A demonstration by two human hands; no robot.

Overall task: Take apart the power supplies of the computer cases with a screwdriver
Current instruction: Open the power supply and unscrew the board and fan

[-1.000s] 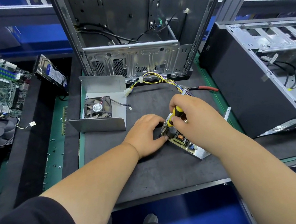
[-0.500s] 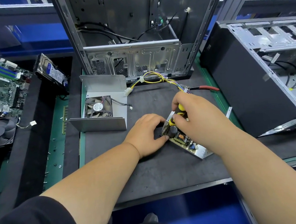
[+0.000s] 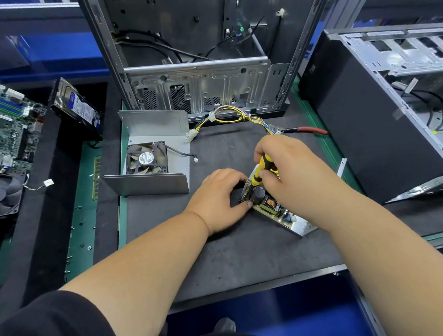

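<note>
While my right hand curls round the yellow-black screwdriver, tip down into the power supply board, my left hand grips the board's left end, fingers bent over its edge, thumb at the black capacitor. Board sits mid-bench on the black mat, its metal tray corner pointing toward me. Open mat in front, right up to the bench edge. Fan cover lies to the left, apart. Wire bundle runs from the board back to the upright case. Red-handled tool lies just behind my right hand. 2nd case is close on the right, w/ a narrow gap. Loose screws dot the green strip at left.
</note>
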